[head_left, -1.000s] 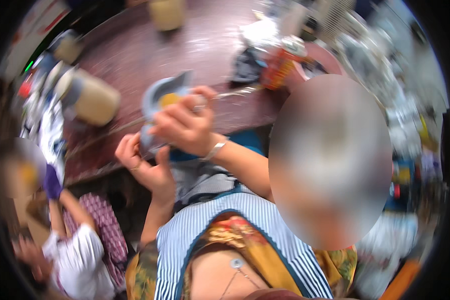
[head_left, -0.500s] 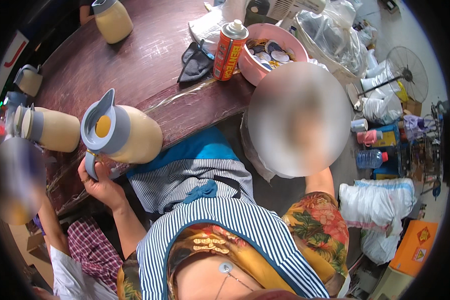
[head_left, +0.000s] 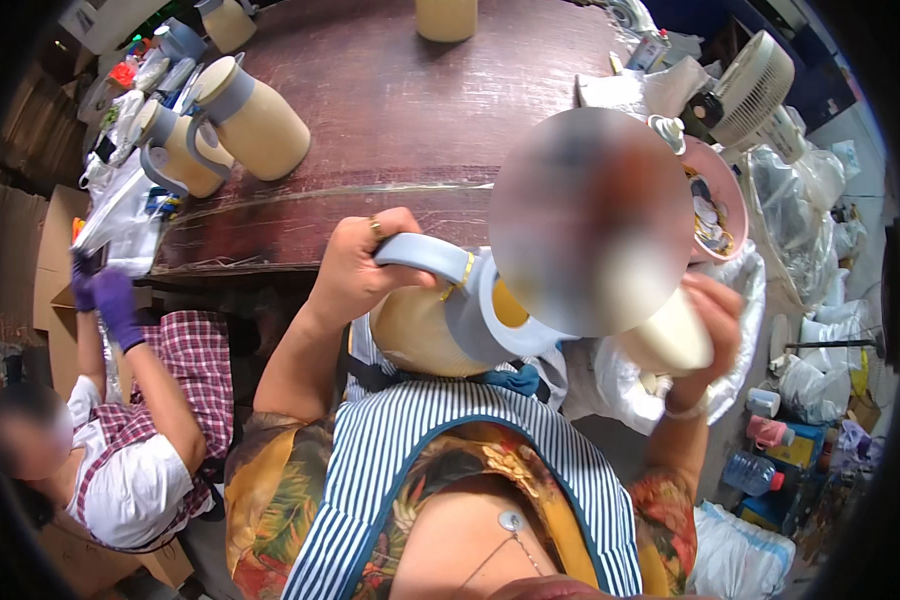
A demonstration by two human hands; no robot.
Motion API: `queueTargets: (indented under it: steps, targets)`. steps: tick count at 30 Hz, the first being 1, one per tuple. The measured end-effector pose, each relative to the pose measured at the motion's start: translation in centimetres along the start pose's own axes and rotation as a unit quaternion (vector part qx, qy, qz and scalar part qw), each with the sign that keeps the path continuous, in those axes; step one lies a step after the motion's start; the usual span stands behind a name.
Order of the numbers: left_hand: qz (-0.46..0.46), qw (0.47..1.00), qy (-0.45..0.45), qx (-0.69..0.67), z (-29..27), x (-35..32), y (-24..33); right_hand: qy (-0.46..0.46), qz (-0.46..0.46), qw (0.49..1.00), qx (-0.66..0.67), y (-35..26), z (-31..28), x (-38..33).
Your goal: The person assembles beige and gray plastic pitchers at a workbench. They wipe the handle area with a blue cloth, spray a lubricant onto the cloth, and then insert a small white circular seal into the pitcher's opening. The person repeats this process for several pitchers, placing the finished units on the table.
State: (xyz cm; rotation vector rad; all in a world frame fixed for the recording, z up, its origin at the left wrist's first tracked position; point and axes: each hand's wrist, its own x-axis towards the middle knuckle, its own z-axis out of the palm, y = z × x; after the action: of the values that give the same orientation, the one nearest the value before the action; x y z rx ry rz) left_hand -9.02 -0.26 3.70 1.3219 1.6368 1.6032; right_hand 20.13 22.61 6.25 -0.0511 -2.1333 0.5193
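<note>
My left hand [head_left: 365,265] grips the grey-blue handle of a cream jug [head_left: 415,330]. The jug is tilted on its side in front of my apron, its grey-blue collar and spout pointing right. Inside its mouth a yellow-orange patch shows. My right hand [head_left: 715,325] is closed round a smooth cream-coloured rounded piece [head_left: 680,340], right of the spout. A blurred disc hides that piece's upper part and the area beyond. Below the right hand is a white plastic-lined bag [head_left: 745,345] holding pale pieces.
Several more jugs stand on the dark red table [head_left: 400,120], among them one jug [head_left: 260,125] at the left. A pink basin [head_left: 730,195] of small parts and a fan [head_left: 755,85] are at the right. A co-worker in purple gloves [head_left: 118,305] sits at the left.
My left hand has brought the jug from the table's edge to my apron and tipped it. My right hand now shows a cream piece in it. The view has swung left.
</note>
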Motion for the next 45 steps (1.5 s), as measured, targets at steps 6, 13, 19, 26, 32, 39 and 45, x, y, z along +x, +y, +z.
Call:
queueTargets:
  steps: [6, 13, 19, 26, 32, 39, 45]
  targets:
    - [-0.038, 0.999, -0.035, -0.013, -1.5, -0.7, 0.9, -0.321, -0.07, 0.925, 0.192, -2.6, 5.1, 7.4]
    - [-0.035, 0.991, -0.078, -0.1, -2.7, -1.5, -0.1, -0.265, -0.378, 0.869, 0.177, -2.9, 11.3, 9.6]
    - [-0.053, 0.989, 0.107, 0.092, -1.3, -2.8, 3.1, -0.289, -0.134, 0.936, 0.151, -2.4, 12.0, 8.3]
    - [0.004, 0.977, 0.099, 0.188, -2.8, -2.4, 2.3, -0.366, -0.139, 0.904, -0.174, -4.2, 10.4, 8.6]
    - [0.194, 0.839, 0.204, 0.465, 3.7, -2.3, 3.5, -0.136, 0.275, 0.918, 0.252, -2.2, 15.2, 7.2]
    - [-0.005, 0.998, 0.024, 0.056, -3.7, -2.0, 3.9, -0.394, -0.306, 0.862, 0.085, -6.2, 10.6, 10.6]
    - [0.116, 0.95, 0.216, 0.192, -0.1, -2.2, 4.8, -0.309, -0.06, 0.94, 0.13, -5.5, 11.5, 12.9]
